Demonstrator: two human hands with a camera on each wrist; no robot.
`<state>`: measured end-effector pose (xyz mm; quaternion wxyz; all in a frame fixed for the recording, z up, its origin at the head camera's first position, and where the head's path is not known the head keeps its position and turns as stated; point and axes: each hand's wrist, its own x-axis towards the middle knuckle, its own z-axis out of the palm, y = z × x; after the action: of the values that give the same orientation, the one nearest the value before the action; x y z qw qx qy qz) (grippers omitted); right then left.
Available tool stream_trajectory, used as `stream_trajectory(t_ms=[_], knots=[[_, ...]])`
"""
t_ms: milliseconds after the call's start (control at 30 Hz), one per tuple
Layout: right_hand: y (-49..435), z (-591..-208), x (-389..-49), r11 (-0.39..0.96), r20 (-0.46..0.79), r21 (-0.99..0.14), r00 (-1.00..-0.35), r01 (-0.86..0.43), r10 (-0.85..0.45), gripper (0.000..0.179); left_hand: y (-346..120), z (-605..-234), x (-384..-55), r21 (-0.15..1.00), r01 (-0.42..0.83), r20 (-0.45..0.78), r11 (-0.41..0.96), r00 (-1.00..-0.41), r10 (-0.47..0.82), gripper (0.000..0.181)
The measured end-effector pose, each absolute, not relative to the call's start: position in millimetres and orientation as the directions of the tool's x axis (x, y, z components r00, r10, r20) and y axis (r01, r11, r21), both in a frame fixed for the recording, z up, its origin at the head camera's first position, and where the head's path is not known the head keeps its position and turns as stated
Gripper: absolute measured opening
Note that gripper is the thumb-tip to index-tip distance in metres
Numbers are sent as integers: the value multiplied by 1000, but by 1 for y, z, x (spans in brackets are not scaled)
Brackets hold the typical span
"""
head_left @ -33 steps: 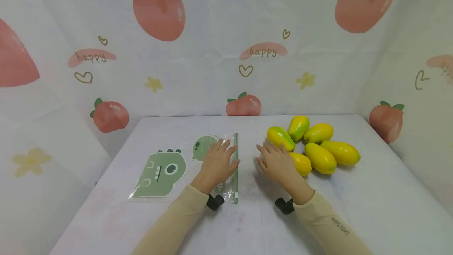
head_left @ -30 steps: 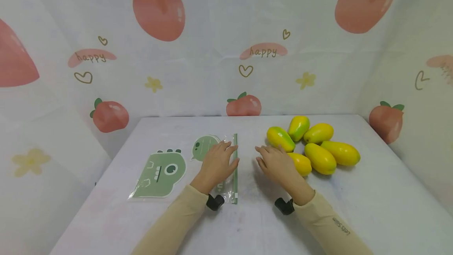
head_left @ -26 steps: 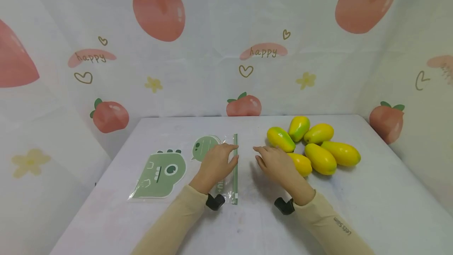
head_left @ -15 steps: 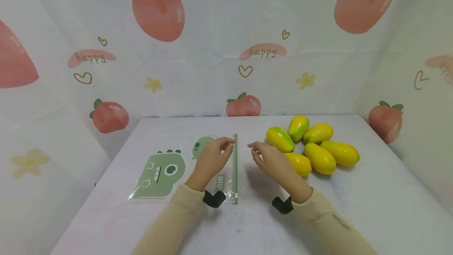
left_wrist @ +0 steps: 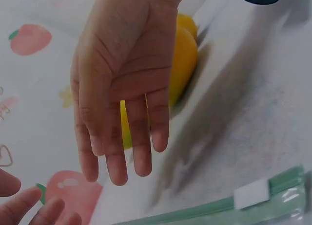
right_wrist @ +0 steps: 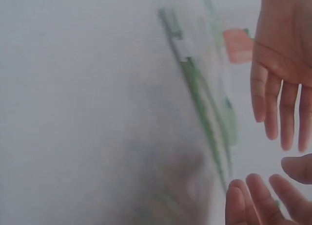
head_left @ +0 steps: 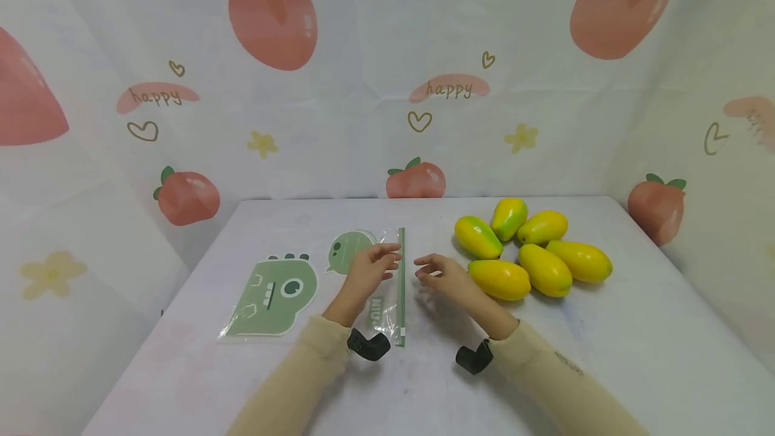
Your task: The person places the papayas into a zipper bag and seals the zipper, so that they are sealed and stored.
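Observation:
A clear zip bag (head_left: pixel 390 288) printed with a green dinosaur lies flat on the table, its green zip strip (head_left: pixel 401 274) along the right side and a white slider (left_wrist: pixel 251 193) near the strip's end. Over the bag's right part is my left hand (head_left: pixel 361 281), fingers reaching toward the strip and holding nothing. My right hand (head_left: pixel 453 282) hovers just right of the strip, palm turned to the left hand, its fingers loosely extended and empty. In the left wrist view the right palm (left_wrist: pixel 129 64) faces the camera; the right wrist view shows the left palm (right_wrist: pixel 285 54).
Several yellow, partly green mango-like fruits (head_left: pixel 545 271) lie grouped right of my right hand, the nearest fruit (head_left: pixel 499 279) beside its wrist. A fruit-printed cloth (head_left: pixel 351 120) stands behind and at both sides of the white table (head_left: pixel 412 395). Each wrist wears a black camera (head_left: pixel 371 346).
Both hands have turned from palms down to palms facing each other. My right hand has shifted left, away from the fruits, uncovering more of the nearest one. The bag stays in place.

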<state>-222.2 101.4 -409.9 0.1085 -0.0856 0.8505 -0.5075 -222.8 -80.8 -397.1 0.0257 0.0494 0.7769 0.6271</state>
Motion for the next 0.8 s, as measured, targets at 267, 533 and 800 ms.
stream_trajectory(t_ms=[267,533,800], knots=[[95,-427,-229,431,-201,-900,-942,68,-270,36,-79,-420,-229,975,-77,-89,209,-995,48,34],[90,-426,-235,483,-226,-873,-938,75,-262,38,-80,-431,-232,956,-162,-169,246,-986,7,35],[87,-424,-238,547,-239,-836,-933,56,-269,42,-79,-435,-234,944,-182,-191,275,-982,5,38]])
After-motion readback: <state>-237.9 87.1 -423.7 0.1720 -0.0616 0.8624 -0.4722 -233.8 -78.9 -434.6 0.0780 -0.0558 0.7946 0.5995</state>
